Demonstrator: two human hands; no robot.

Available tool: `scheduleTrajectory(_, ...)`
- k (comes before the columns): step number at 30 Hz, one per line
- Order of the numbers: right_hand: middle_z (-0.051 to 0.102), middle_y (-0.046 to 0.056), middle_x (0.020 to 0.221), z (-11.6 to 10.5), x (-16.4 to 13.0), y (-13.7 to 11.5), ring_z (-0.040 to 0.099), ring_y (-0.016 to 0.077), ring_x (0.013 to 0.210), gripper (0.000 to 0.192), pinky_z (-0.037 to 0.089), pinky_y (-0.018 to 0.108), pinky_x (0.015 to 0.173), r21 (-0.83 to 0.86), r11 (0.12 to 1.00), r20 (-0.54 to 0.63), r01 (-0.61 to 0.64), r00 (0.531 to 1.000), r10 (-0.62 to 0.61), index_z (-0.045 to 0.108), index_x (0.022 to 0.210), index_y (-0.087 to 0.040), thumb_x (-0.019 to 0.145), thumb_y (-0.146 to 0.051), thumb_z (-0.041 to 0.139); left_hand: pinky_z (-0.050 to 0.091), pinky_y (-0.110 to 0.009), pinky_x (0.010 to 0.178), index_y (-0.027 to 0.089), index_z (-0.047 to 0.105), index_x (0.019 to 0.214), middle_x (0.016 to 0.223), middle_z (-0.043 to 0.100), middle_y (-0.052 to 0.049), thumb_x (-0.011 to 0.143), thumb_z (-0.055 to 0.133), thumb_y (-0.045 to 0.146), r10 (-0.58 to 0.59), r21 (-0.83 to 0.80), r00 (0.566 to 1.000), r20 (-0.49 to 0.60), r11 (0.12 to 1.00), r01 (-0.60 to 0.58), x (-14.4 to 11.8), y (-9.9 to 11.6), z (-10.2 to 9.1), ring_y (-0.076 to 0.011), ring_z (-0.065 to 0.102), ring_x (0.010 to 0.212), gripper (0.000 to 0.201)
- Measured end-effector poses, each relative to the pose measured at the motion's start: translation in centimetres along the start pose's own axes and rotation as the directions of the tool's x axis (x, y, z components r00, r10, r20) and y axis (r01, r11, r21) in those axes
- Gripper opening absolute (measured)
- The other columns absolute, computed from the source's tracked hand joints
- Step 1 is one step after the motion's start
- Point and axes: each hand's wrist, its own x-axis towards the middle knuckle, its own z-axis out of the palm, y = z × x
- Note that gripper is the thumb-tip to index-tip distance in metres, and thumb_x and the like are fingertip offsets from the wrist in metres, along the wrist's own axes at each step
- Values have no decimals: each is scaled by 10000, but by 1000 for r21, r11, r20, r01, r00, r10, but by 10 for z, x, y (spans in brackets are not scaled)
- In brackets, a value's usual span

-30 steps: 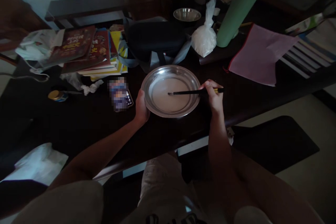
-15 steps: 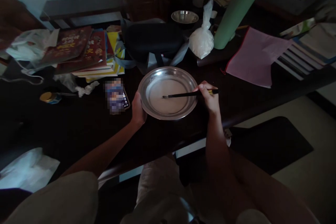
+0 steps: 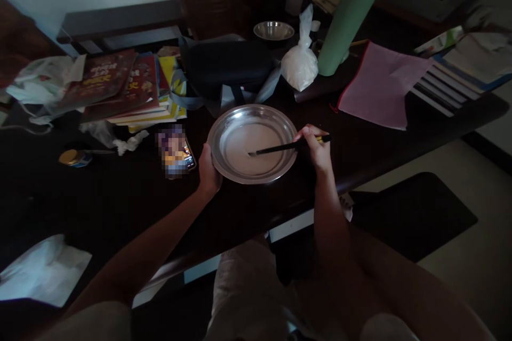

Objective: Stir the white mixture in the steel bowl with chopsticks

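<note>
A shiny metal basin (image 3: 276,172) stands on the dark table, its bottom covered by a pale, milky mixture (image 3: 248,162). My left hand (image 3: 208,171) grips the basin's rim at the left, thumb on the edge and the other fingers hidden beneath. Black chopsticks (image 3: 280,147) with gold marks near the thick end are pinched in my right hand (image 3: 316,148), at the basin's right rim. Their tips dip into the mixture near the middle; I cannot tell the two sticks apart clearly.
Behind the basin are a black bag (image 3: 230,64), a knotted bag of white powder (image 3: 300,66), a green flask (image 3: 352,18) and another metal bowl (image 3: 274,31). A phone (image 3: 176,153), books (image 3: 108,77) and a small jar (image 3: 74,158) lie left; a pink pouch (image 3: 382,85) lies right.
The chopstick tips have shifted slightly lower in the mixture. Both hands keep their hold, and the whole view has tilted a little.
</note>
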Motion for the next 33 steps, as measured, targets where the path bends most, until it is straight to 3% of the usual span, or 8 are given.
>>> scheduleTrajectory(3,704,6,709,1,-1,-2,676,187,728,609,552,387,756,-7,1000,25,8,1000,-8,717,625,-278,932,-804,699,625,-449,1151,251,784,987,1131,866,-53,922,743,769,19,15,1000,-23,1000,-19,-3,1,5,-318,754,1317,524)
scheduleTrajectory(7,703,9,696,1,-1,-3,678,196,730,620,560,387,757,-41,999,-48,-1,999,0,730,654,-279,944,-823,662,616,-428,1144,245,793,1009,1179,864,-60,922,754,752,28,10,999,-20,1000,-28,-4,3,7,-301,753,1306,517)
scheduleTrajectory(12,717,13,716,-1,-1,-3,687,196,748,620,561,378,762,-36,999,25,11,1000,-10,726,635,-270,917,-822,704,601,-417,1152,223,813,1045,1174,864,-57,918,765,722,8,-5,1000,-15,1000,-8,-3,5,9,-294,756,1288,517)
scheduleTrajectory(16,708,5,692,-1,-2,-2,681,188,714,596,552,372,735,-6,1000,-22,18,1000,-18,751,660,-276,966,-782,677,595,-405,1153,232,815,1062,1202,861,-51,925,770,680,30,-7,999,-26,1000,-30,-3,4,9,-276,757,1277,471)
scheduleTrajectory(20,729,6,716,-1,-2,-2,691,186,734,558,558,372,755,8,1000,38,30,999,-30,759,653,-278,949,-750,729,594,-418,1163,240,813,1058,1225,865,-55,928,763,683,28,-28,1000,-13,999,-28,-5,3,8,-285,754,1307,464)
scheduleTrajectory(24,718,7,703,-2,-1,-1,686,189,733,562,561,380,768,-13,999,-20,33,999,-33,771,679,-277,973,-749,688,598,-435,1172,231,819,1031,1205,873,-58,915,781,679,12,-32,1000,-17,999,-12,-5,5,9,-305,761,1309,465)
scheduleTrajectory(28,727,9,717,-2,-1,-1,689,188,733,565,565,381,765,-13,1000,38,18,999,-18,759,665,-272,955,-753,703,597,-429,1174,232,827,1063,1209,875,-50,948,761,642,16,-36,999,-33,999,-17,-5,5,11,-296,756,1319,431)
scheduleTrajectory(33,721,8,691,-1,-1,-2,691,192,711,581,554,379,731,0,1000,-43,15,999,-15,764,667,-276,952,-779,693,593,-426,1175,250,836,1122,1241,871,-46,991,721,618,16,-33,1000,-20,999,-16,-5,4,10,-282,757,1317,406)
